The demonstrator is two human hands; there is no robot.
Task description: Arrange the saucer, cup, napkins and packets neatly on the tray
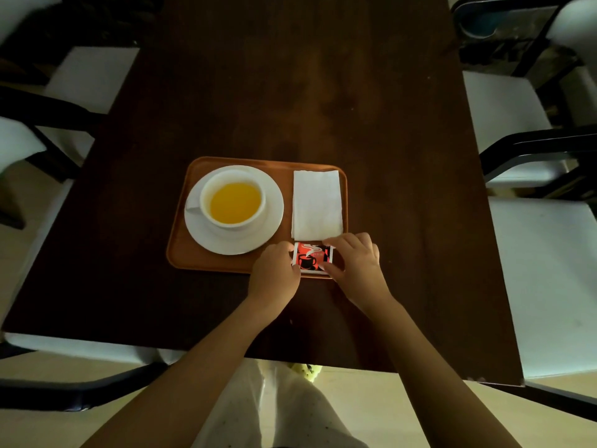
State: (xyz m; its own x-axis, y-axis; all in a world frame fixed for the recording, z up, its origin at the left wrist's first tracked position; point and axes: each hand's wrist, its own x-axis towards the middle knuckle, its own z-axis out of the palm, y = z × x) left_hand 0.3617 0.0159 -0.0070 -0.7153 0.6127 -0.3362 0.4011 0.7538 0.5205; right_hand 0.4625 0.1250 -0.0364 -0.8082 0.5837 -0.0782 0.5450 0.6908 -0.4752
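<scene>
An orange-brown tray (226,265) lies on the dark wooden table. On its left half stands a white saucer (269,218) carrying a white cup (234,226) full of yellow liquid, handle to the left. A folded white napkin (317,205) lies flat on the tray's right half. Below the napkin, at the tray's near right corner, sits a red, white and black coffee packet (311,256). My left hand (274,273) touches the packet's left edge and my right hand (358,263) pinches its right edge. How many packets are stacked there is unclear.
The dark table (307,92) stretches far behind the tray. White-cushioned chairs with black frames stand on the left (93,76) and right (542,253). The table's near edge runs just below my forearms.
</scene>
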